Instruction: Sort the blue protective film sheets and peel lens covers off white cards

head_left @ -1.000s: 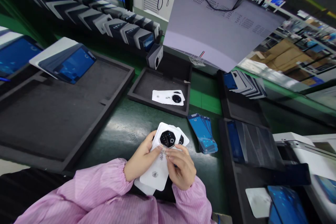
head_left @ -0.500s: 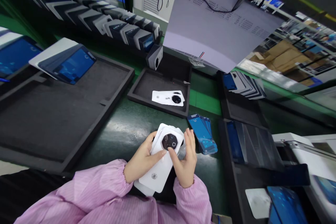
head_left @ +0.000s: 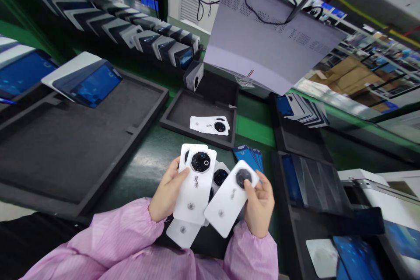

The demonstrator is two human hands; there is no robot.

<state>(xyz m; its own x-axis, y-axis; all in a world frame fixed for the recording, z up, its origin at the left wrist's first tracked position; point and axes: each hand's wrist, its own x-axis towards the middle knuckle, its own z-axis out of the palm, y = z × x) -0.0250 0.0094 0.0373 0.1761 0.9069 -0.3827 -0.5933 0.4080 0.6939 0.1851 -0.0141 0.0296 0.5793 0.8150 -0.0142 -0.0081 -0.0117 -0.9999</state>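
My left hand is closed on a few white phone back covers, fanned so that one shows behind the other; the front cover has a round black camera area and dark lettering. My right hand pinches a single white phone back cover by its camera end, thumb on the black circle, tilted to the right. Beneath and between both hands lie more white covers, partly hidden, on the dark green table. Just behind my right hand is a fanned stack of blue-filmed panels.
A black foam tray ahead holds white covers. At left lies a large black tray with blue-filmed panels on its far edge. Further trays stand at right. A grey panel hangs above the table.
My hands have moved apart. The right hand has drawn one white back cover off to the right, while the left hand keeps the others, now turned more upright.
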